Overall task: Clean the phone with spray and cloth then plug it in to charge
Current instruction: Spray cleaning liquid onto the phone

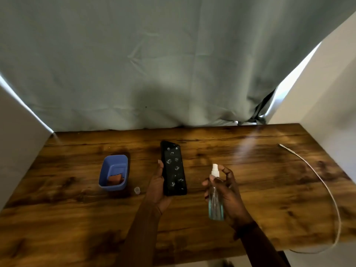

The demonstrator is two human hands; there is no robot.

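My left hand (159,186) holds the phone (174,169), its screen beaded with spray, above the table (260,189), my right hand (229,195) grips the spray bottle (215,197); wiping with the cloth (115,179) in the blue tub (113,171) and plugging in the cable (325,187) apparently remain.

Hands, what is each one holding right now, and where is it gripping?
Left hand grips the phone by its lower left edge; right hand wraps the spray bottle around its upper body.

Bare forearms, no sleeves; a dark band circles the right wrist (245,228).
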